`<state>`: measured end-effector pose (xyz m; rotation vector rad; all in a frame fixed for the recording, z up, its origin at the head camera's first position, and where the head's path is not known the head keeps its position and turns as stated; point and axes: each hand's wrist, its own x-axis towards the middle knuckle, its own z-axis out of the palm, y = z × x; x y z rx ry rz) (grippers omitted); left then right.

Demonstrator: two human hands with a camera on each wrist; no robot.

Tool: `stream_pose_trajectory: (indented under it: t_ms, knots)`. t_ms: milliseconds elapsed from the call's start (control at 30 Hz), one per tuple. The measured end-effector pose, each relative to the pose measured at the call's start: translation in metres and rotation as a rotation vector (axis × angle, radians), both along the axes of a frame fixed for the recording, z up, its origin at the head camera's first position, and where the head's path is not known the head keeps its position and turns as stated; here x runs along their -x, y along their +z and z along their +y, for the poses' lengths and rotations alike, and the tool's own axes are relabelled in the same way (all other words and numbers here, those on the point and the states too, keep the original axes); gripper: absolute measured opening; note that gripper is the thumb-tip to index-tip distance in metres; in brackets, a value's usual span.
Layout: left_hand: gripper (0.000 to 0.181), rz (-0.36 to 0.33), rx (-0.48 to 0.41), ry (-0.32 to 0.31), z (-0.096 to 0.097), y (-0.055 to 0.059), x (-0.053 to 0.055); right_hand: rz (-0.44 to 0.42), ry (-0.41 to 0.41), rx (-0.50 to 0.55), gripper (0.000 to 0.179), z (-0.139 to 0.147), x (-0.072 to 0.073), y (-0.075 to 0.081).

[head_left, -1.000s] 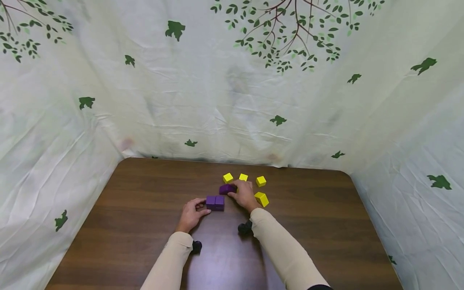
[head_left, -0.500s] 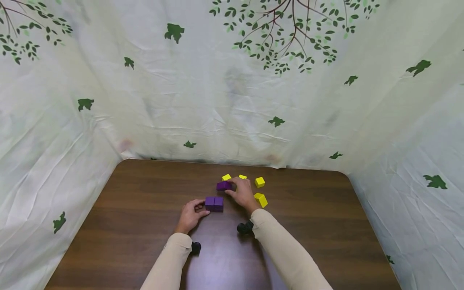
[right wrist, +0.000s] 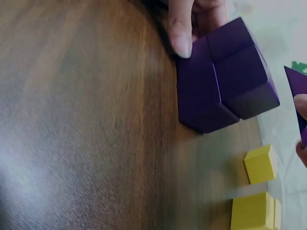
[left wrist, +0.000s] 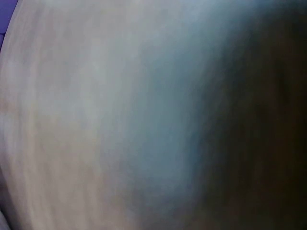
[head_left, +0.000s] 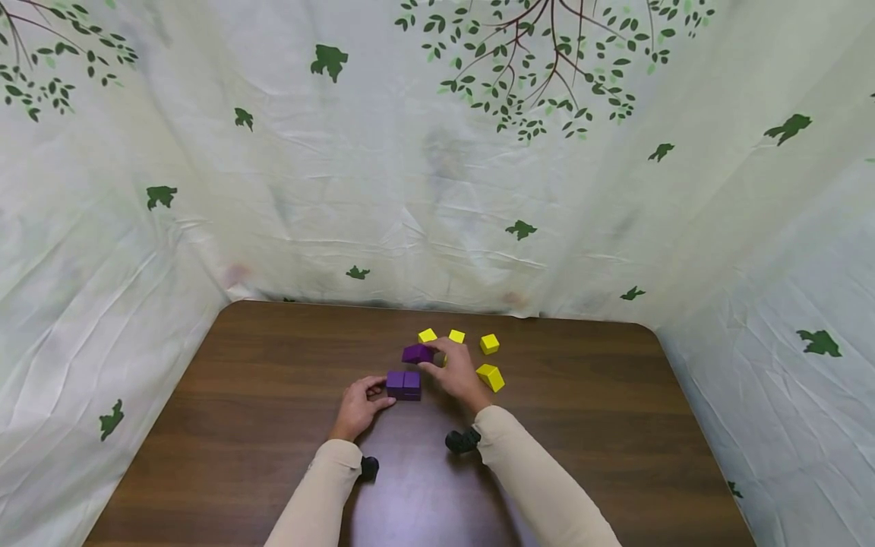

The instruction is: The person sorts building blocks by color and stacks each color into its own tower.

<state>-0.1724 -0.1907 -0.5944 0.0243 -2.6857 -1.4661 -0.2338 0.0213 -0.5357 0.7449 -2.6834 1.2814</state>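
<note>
In the head view, a purple block stack (head_left: 404,385), made of small blocks set side by side, stands on the table. My left hand (head_left: 359,408) grips its left end, thumb in front and fingers behind; the right wrist view shows that thumb (right wrist: 182,40) against the purple blocks (right wrist: 211,86). Just behind the stack, my right hand (head_left: 459,374) pinches another purple block (head_left: 415,354) between thumb and fingers. Its pointed corner (right wrist: 295,81) enters at the right edge of the right wrist view. A blurred surface fills most of the left wrist view.
Several yellow blocks lie beyond and right of my right hand, among them one at the back left (head_left: 427,335), one at the back right (head_left: 489,344) and a larger one (head_left: 491,377). A leaf-printed cloth (head_left: 437,190) hangs behind the brown table (head_left: 287,342).
My right hand has shifted left with the purple block, bringing it behind the stack. The left hand has kept its place at the purple blocks.
</note>
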Motion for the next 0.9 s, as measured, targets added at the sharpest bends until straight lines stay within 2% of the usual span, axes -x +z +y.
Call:
stream_pose_trajectory:
  t_ms: [200,600,900]
  knots:
    - [0.040,-0.011,-0.006,0.002,0.000,0.003,0.000,-0.057,-0.012,-0.012,0.037,-0.002,-0.009,0.006]
    - [0.039,-0.015,-0.017,-0.001,0.001,0.003,-0.002,0.035,0.011,0.015,0.034,-0.008,-0.019,-0.001]
    - [0.037,-0.019,-0.007,-0.005,0.002,0.004,-0.001,-0.026,0.023,0.035,0.036,-0.012,-0.026,-0.003]
